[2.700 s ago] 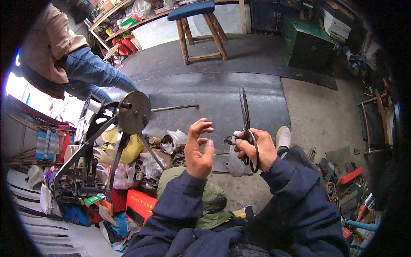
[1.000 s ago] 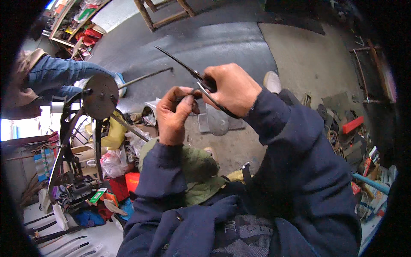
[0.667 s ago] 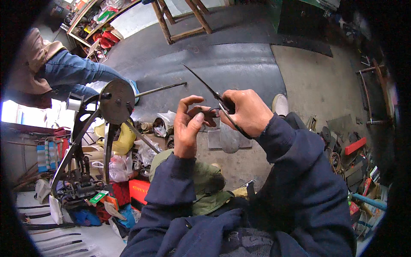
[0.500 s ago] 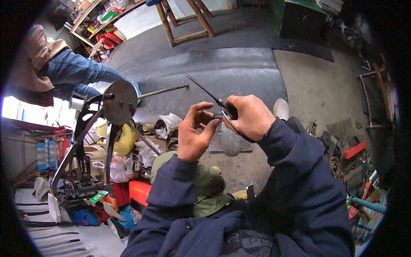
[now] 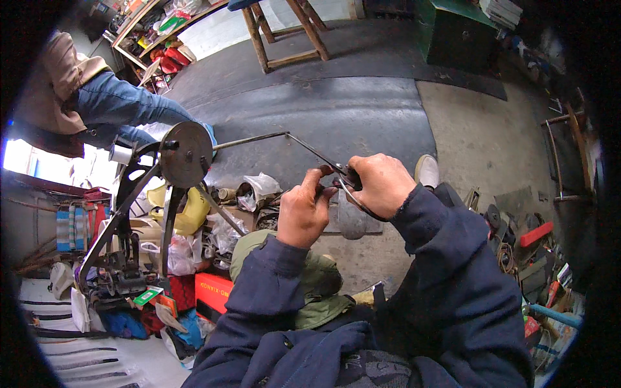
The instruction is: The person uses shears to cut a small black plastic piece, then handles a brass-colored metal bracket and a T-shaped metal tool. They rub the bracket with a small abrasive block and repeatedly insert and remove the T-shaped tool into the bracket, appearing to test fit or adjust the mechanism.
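My right hand point(image 5: 383, 184) is closed around a pair of dark metal scissors point(image 5: 317, 152). Their long blades point up and to the left, and a handle loop curves below my fingers. Just left of them, my left hand point(image 5: 303, 212) is closed, thumb and fingertips pinched around a small dark piece that is mostly hidden. Those fingertips are right beside the scissors' pivot. Beneath my hands is a grey metal form with a rounded end point(image 5: 351, 223), standing over a flat plate on the floor.
To the left stands a black hand-cranked machine with a round wheel point(image 5: 185, 154). Beyond it is a person in blue jeans point(image 5: 123, 100). A wooden stool point(image 5: 284, 39) and a green box point(image 5: 456, 32) are at the far side. Tools and scraps, including a red bar point(image 5: 536, 234), lie at the right.
My left hand has moved slightly right and up, its fingers closing in against the scissors. The curved dark piece seen between the hands is now mostly covered.
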A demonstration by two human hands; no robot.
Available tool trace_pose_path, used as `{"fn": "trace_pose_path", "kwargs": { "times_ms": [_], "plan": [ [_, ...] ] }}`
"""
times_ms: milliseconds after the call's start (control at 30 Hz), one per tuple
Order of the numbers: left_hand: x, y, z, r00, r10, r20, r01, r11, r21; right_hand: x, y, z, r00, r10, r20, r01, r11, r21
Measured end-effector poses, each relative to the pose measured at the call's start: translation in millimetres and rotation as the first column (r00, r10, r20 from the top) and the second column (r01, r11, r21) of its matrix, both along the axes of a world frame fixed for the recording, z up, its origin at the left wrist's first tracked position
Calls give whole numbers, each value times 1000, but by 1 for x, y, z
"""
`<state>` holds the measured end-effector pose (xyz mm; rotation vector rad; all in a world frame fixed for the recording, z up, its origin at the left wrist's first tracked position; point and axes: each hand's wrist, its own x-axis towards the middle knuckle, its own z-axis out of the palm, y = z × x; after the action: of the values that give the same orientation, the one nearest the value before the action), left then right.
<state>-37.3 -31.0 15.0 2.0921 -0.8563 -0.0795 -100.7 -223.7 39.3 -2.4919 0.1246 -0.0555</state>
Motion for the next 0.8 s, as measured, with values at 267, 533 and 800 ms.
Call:
{"fn": "trace_pose_path", "kwargs": {
  "times_ms": [267, 533, 800],
  "plan": [
    [8, 3, -15, 865, -190, -465, 109, 974, -197, 2, -1, 1, 999, 38, 4, -38, 999, 13],
    [23, 10, -16, 541, -304, -784, -80, 910, -407, 3, -3, -12, 984, -104, 141, 62, 961, 270],
    [36, 20, -15, 523, -371, -767, -253, 792, -556, -26, -20, 8, 957, 73, -281, 175, 629, 758]
  ]
}}
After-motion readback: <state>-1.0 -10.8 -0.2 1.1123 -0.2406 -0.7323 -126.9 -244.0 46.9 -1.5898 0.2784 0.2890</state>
